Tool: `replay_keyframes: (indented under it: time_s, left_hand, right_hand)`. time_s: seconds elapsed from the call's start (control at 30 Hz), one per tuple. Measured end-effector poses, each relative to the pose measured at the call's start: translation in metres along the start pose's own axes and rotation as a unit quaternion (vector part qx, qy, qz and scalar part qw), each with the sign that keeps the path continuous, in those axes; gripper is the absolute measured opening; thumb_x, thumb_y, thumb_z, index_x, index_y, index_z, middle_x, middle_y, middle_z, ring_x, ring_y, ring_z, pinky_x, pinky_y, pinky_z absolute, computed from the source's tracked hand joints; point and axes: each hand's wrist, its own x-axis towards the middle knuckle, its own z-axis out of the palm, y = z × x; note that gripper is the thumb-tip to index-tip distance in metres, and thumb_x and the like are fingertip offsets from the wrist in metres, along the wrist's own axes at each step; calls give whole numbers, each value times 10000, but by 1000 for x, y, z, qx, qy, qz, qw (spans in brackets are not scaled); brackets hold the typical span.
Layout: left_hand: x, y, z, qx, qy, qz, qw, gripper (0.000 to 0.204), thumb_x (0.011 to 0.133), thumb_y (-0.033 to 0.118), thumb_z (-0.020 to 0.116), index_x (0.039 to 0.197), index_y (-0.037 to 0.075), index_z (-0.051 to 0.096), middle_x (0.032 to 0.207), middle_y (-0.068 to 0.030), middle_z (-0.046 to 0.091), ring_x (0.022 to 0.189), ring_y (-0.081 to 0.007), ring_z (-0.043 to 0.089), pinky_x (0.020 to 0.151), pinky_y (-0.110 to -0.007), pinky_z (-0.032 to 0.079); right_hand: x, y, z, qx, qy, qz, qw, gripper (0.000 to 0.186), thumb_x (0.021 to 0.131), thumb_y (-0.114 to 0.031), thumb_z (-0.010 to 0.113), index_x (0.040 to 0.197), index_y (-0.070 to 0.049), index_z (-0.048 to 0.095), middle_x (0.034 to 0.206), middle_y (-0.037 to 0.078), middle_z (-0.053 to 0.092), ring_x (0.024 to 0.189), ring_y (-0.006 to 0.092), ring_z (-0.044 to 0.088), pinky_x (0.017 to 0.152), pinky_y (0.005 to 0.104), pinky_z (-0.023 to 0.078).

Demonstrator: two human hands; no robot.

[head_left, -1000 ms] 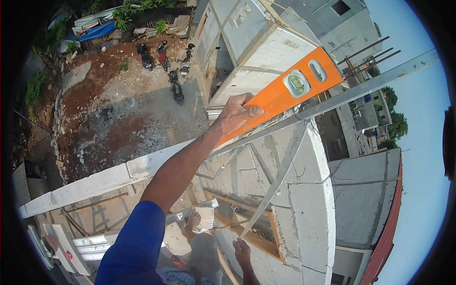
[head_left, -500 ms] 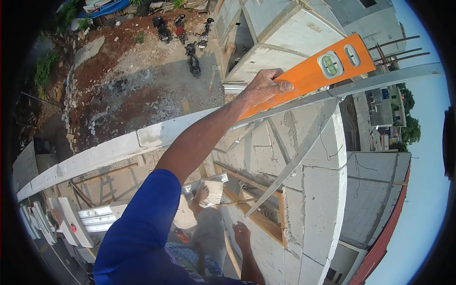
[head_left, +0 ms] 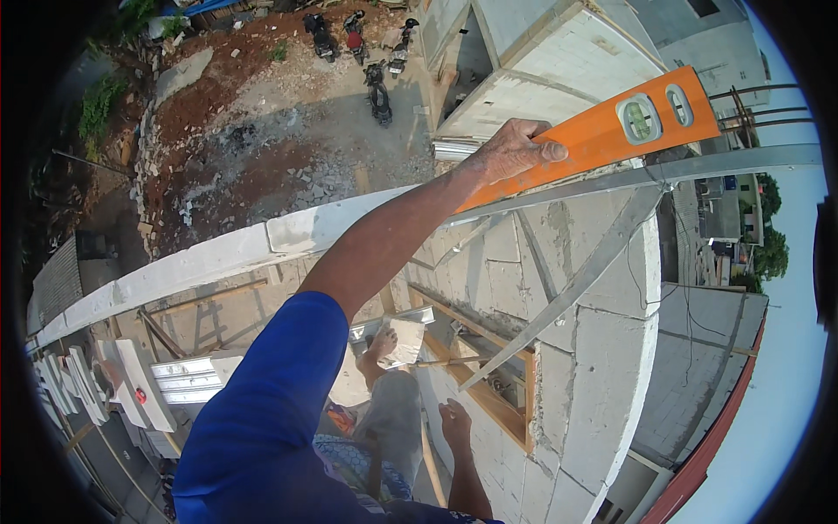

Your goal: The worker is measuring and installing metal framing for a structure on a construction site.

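Note:
An orange spirit level [head_left: 602,122] with two vials in view slants across the upper right. My left hand [head_left: 515,155], reaching out from a blue sleeve, grips its near part, thumb on the near side and fingers over the far edge. Right below runs a grey metal bar [head_left: 733,164]; the level lies along it, though whether they touch is hard to tell. From that bar a diagonal metal brace [head_left: 567,297] drops toward the window frame. Low in view, my right hand [head_left: 455,425] is beside the block wall [head_left: 559,384], fingers loosely apart with nothing visible in them.
Far below lies rubble ground with parked motorcycles [head_left: 377,94]. A pale wall top [head_left: 192,266] curves leftward. An orange-brown wooden window frame [head_left: 489,403] sits in the wall. My bare foot [head_left: 381,343] rests by a pale block. Thin wires [head_left: 672,218] dangle at right; rods [head_left: 759,106] jut beyond the level.
The whole view has shifted slightly, so most things appear farther right and a little lower. My left hand keeps its grip on the spirit level.

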Motion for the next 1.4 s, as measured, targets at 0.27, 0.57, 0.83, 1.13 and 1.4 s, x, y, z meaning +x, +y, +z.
replay_keyframes:
  time_s: [0.27, 0.57, 0.83, 1.13, 1.4]
  left_hand:
    - [-4, 1, -6, -15, -6, -7, 1000, 886, 608, 803, 672, 995, 6, 671, 787, -70, 623, 825, -169, 611, 722, -323, 490]
    - [-7, 8, -4, -65, -30, -14, 997, 994, 588, 793, 693, 1156, -21, 630, 872, -118, 644, 899, -206, 620, 770, -355, 499]
    - [-2, -12, -1, -36, 11, 42, 998, 940, 605, 797, 674, 1124, 14, 662, 873, -93, 667, 908, -203, 624, 928, -393, 430]
    - [-7, -6, -1, -50, 0, 12, 999, 945, 571, 822, 671, 1098, 38, 673, 846, -83, 663, 819, -178, 637, 747, -349, 501]
    - [-10, 3, -4, -27, -11, 5, 1000, 971, 584, 855, 618, 1128, 53, 661, 890, -91, 665, 904, -211, 627, 914, -407, 452]
  right_hand:
    - [11, 19, 2, -47, -27, 1, 999, 385, 863, -281, 670, 1126, -3, 637, 983, 177, 693, 921, 281, 672, 830, 357, 514]
    - [11, 19, -10, -103, -57, -18, 993, 407, 880, -344, 643, 1150, -41, 631, 1014, 180, 686, 949, 300, 669, 841, 370, 517]
    - [23, 3, -25, -108, -70, -8, 992, 407, 880, -282, 661, 1161, 8, 611, 991, 187, 681, 899, 282, 674, 813, 372, 527]
    - [48, -60, -48, -68, -72, -38, 994, 335, 896, -277, 638, 1035, 27, 612, 969, 197, 671, 905, 319, 669, 803, 379, 527]
    - [54, -48, -45, -92, -92, -41, 991, 371, 911, -240, 624, 1170, 23, 584, 1020, 163, 679, 938, 264, 668, 833, 362, 521]
